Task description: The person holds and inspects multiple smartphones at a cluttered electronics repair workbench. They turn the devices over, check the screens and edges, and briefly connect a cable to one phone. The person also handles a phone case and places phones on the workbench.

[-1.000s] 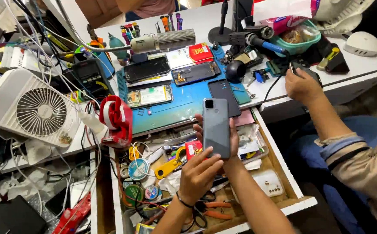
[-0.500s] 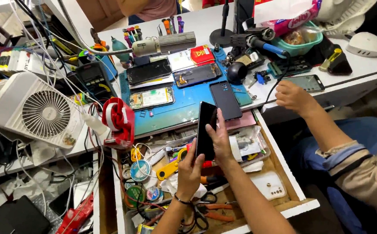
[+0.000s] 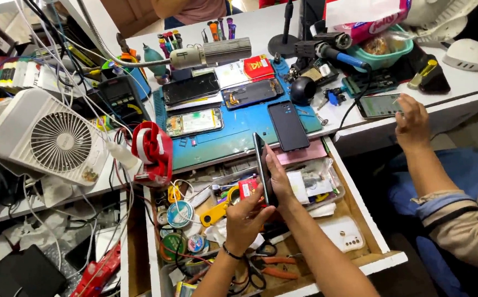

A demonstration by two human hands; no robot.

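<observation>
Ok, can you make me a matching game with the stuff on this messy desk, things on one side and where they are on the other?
Things:
1. slim dark smartphone
2. white square fan
3. flat black phone
4. white phone case

Places:
A. in the open wooden drawer
B. on the blue work mat
C. held edge-on in both hands
D. far left on the desk

Pairs: 1-C, 2-D, 3-B, 4-A

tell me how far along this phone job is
Done: hard to say; the dark phone looks closed up, no parts hanging off. In hand: left hand and right hand hold it edge-on above the open drawer. Left: an opened phone and other handsets lie on the blue mat, untouched.
</observation>
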